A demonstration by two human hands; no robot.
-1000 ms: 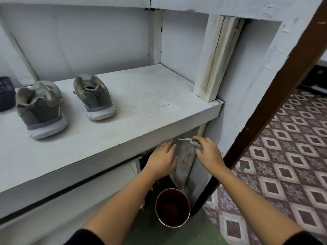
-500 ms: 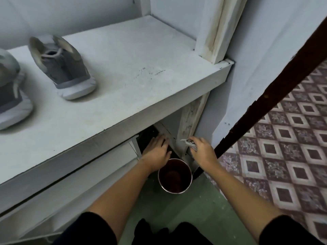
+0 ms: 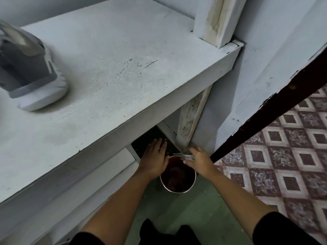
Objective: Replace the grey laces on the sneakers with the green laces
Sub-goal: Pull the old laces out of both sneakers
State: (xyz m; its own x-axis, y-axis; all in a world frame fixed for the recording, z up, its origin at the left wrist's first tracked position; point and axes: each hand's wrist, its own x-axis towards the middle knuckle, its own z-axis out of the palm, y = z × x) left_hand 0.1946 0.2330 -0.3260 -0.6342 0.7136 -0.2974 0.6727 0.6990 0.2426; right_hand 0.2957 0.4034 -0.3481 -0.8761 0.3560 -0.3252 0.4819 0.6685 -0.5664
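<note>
**One soft bundle, pinched over a bucket**

Most of the view is white-painted room. A wall (image 3: pixel 256 76) stands on the right, with a dark, chipped door edge (image 3: pixel 265 112) slanting past it. Patterned floor tiles (image 3: pixel 283 165) lie beyond, and a green floor (image 3: pixel 185 214) is underfoot.

The worktop (image 3: pixel 123 68) is a thick slab, rough and scuffed. It should give a firm, non-slip bed for threading.

One grey sneaker (image 3: pixel 30 68) sits on its left end, well apart from the hands and cut by the frame edge. It is too blurred to tell whether any lace is in it. It looks light, with a stiff sole and a soft upper, so it is best steadied by the heel or sole while the eyelets are worked.

Below the worktop's front edge stands a metal-rimmed bucket (image 3: pixel 177 191), dark red inside.

The left hand (image 3: pixel 155 156) hovers beside the bucket with straight, relaxed fingers, holding nothing.

The right hand (image 3: pixel 198 160) is over the bucket's rim. Its fingers pinch a small folded bunch of pale strips, probably the grey laces (image 3: pixel 185 155).

Laces are nearly weightless, limp and quick to tangle. A bunched pinch suits carrying them, and the stiff tips are the place to grip for threading.

No green laces are in view.
</note>
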